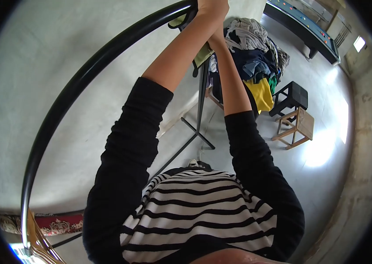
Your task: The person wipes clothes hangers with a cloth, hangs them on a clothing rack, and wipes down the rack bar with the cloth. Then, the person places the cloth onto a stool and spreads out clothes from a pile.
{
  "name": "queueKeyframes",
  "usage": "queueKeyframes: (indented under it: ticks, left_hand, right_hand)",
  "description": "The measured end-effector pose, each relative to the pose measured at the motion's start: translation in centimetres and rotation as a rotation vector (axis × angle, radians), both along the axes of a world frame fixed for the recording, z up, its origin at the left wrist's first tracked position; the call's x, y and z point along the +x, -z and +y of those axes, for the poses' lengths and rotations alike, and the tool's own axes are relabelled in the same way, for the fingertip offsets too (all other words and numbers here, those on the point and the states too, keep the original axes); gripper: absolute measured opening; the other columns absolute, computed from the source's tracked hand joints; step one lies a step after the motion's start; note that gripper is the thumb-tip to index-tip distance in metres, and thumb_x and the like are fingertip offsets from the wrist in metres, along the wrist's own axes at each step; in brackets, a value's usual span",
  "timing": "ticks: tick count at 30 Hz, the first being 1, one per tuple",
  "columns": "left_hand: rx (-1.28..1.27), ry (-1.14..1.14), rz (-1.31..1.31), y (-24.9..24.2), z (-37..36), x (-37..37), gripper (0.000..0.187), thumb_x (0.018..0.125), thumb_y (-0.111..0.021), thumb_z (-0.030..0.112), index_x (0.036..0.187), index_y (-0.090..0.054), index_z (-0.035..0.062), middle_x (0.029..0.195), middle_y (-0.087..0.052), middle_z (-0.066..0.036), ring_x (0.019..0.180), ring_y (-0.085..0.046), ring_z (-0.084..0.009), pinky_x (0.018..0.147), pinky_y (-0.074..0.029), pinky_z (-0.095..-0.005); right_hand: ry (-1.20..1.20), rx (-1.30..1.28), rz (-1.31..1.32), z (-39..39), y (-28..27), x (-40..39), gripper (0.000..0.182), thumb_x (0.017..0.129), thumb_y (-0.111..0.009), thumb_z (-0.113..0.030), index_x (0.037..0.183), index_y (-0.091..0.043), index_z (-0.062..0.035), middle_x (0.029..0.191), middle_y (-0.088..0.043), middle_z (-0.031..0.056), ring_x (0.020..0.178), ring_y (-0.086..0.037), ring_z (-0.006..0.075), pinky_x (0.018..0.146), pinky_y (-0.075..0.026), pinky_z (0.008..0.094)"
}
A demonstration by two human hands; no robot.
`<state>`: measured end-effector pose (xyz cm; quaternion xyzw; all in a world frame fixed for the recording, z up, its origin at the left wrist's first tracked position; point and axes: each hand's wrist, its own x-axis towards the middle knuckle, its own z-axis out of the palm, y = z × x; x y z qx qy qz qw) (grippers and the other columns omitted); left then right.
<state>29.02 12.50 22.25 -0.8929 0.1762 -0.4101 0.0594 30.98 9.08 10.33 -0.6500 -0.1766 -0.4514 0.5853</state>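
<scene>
Reaching to the frame's top centre, left hand cropped, right hand partly hidden behind it, both grips impossible to tell, olive-green garment just beside them, curved black rail at upper left, clothes heap at upper right.

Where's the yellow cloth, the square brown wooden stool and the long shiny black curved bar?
Yellow cloth (263, 96): head view, middle of its hanging part.
Square brown wooden stool (305, 123): head view, on its seat.
Long shiny black curved bar (62, 104): head view, partway along its curve.
</scene>
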Motion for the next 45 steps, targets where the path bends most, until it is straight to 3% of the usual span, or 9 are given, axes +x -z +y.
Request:
queueKeyframes:
  ticks: [9, 12, 14, 25, 27, 29, 32, 40, 45]
  left_hand:
    - [-0.024, 0.113, -0.089, 1.1, 0.3, 0.6, 0.014, 0.073, -0.057, 0.017, 0.065, -0.067, 0.0108, 0.068, -0.064, -0.008, 0.067, -0.063, -0.0208, 0.055, -0.047, -0.0319]
    - [0.009, 0.124, -0.144, 1.1, 0.6, 0.3, 0.013, 0.073, -0.058, 0.017, 0.065, -0.066, 0.0106, 0.070, -0.064, -0.007, 0.069, -0.063, -0.0204, 0.057, -0.047, -0.0315]
    - [0.031, 0.129, -0.169, 1.0, 0.5, -0.1, 0.013, 0.073, -0.057, 0.017, 0.065, -0.066, 0.0105, 0.071, -0.063, -0.007, 0.070, -0.062, -0.0201, 0.059, -0.047, -0.0310]
    - [0.059, -0.063, -0.018, 1.8, 1.5, -2.2, 0.014, 0.076, -0.059, 0.024, 0.072, -0.059, 0.0104, 0.084, -0.062, -0.002, 0.096, -0.057, -0.0210, 0.088, -0.038, -0.0341]
    - [0.000, 0.202, -0.421, 2.9, 1.6, -1.6, 0.023, 0.073, -0.064, 0.028, 0.057, -0.057, 0.0128, 0.070, -0.058, 0.002, 0.095, -0.055, -0.0174, 0.088, -0.038, -0.0323]
    - [0.036, 0.132, -0.288, 4.1, 1.3, -3.6, 0.012, 0.074, -0.063, 0.026, 0.071, -0.063, 0.0141, 0.084, -0.061, 0.002, 0.104, -0.053, -0.0184, 0.093, -0.035, -0.0346]
    - [-0.113, 0.139, -0.208, 8.2, 1.8, -4.4, 0.027, 0.074, -0.059, 0.019, 0.100, -0.061, 0.0111, 0.121, -0.054, -0.002, 0.124, -0.040, -0.0243, 0.105, -0.023, -0.0438]
    - [-1.130, 0.507, -0.035, 20.8, 2.5, -7.3, 0.053, 0.077, -0.055, -0.002, 0.125, -0.034, 0.0032, 0.132, -0.032, -0.014, 0.125, -0.034, -0.0298, 0.102, -0.030, -0.0466]
    - [-1.224, 0.198, 0.068, 21.1, 2.2, -5.7, 0.073, 0.074, -0.070, 0.010, 0.130, -0.025, 0.0022, 0.129, -0.031, -0.014, 0.119, -0.038, -0.0221, 0.091, -0.041, -0.0372]
  right_hand:
    - [-0.083, 0.032, -0.053, -0.4, 1.6, 1.3, 0.031, 0.073, -0.065, -0.025, 0.081, -0.059, 0.0035, 0.073, -0.065, 0.0114, 0.069, -0.060, 0.0125, 0.062, -0.046, 0.0296]
    - [-0.145, 0.046, -0.042, -1.0, 2.5, 2.8, 0.055, 0.072, -0.072, -0.029, 0.120, -0.051, -0.0116, 0.120, -0.054, 0.0163, 0.103, -0.054, 0.0338, 0.084, -0.045, 0.0375]
    - [-0.107, -0.022, 0.007, -0.4, 1.6, 1.7, 0.031, 0.074, -0.065, -0.025, 0.082, -0.059, 0.0034, 0.073, -0.065, 0.0119, 0.070, -0.060, 0.0133, 0.063, -0.046, 0.0295]
    - [-0.444, 0.074, 0.028, -0.2, -0.2, -1.3, 0.030, 0.075, -0.063, -0.022, 0.091, -0.058, 0.0030, 0.077, -0.065, 0.0128, 0.075, -0.063, 0.0175, 0.066, -0.047, 0.0301]
    - [-0.531, 0.117, 0.041, 0.6, 0.6, -0.8, 0.030, 0.076, -0.063, -0.020, 0.093, -0.056, 0.0034, 0.078, -0.064, 0.0129, 0.074, -0.063, 0.0184, 0.065, -0.047, 0.0302]
    - [-1.003, 0.571, 0.165, 1.3, 1.7, -0.4, 0.035, 0.072, -0.064, -0.020, 0.096, -0.054, 0.0040, 0.076, -0.063, 0.0127, 0.072, -0.061, 0.0193, 0.061, -0.046, 0.0317]
    - [-0.808, 0.120, 0.089, -0.3, 3.7, 0.6, 0.038, 0.068, -0.065, -0.021, 0.094, -0.053, 0.0042, 0.074, -0.062, 0.0145, 0.066, -0.060, 0.0221, 0.058, -0.045, 0.0339]
    - [-0.853, -0.046, 0.534, -1.6, 11.9, -1.4, 0.036, 0.062, -0.067, -0.019, 0.092, -0.061, -0.0002, 0.073, -0.063, 0.0170, 0.066, -0.063, 0.0233, 0.064, -0.048, 0.0321]
    - [-0.804, -0.072, 0.552, -1.7, 12.6, -1.1, 0.034, 0.063, -0.066, -0.022, 0.089, -0.062, -0.0009, 0.072, -0.063, 0.0184, 0.064, -0.062, 0.0305, 0.061, -0.048, 0.0345]
